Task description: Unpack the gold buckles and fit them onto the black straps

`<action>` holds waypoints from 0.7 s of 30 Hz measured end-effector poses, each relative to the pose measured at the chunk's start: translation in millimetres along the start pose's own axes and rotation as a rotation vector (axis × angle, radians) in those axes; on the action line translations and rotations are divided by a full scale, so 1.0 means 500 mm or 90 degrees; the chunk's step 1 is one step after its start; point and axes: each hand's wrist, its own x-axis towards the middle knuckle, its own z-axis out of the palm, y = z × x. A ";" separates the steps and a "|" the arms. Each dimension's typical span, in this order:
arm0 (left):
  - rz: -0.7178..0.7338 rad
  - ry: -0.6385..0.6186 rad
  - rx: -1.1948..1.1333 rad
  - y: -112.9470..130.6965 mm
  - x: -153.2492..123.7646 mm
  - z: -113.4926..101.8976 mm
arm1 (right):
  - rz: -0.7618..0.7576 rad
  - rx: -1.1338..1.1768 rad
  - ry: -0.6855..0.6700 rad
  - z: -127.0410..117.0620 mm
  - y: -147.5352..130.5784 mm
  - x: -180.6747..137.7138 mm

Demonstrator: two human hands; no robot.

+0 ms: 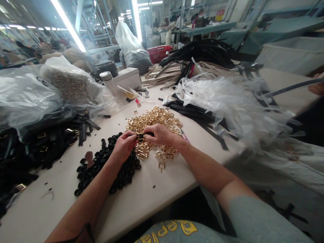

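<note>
thin black strap (142,135), pinched between hands

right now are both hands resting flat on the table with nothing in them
No, the left hand and right hand are raised together over the gold buckles, pinching a small black piece between them.

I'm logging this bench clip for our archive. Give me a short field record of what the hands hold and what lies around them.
left hand: pinches one end of a small black strap piece
right hand: grips the other end of the same piece
under the hands: pile of gold buckles
near left hand: heap of black loops
surface: pale table
behind: clear plastic strips, bagged goods
far right edge: another person's hand, blurred
</note>
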 end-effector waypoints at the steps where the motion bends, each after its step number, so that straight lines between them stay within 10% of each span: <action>1: 0.004 0.003 -0.007 -0.001 0.001 -0.001 | 0.004 -0.002 0.006 0.000 0.000 0.000; 21: 0.006 0.040 -0.076 0.000 -0.001 0.036 | 0.052 -0.011 0.036 0.004 -0.015 0.003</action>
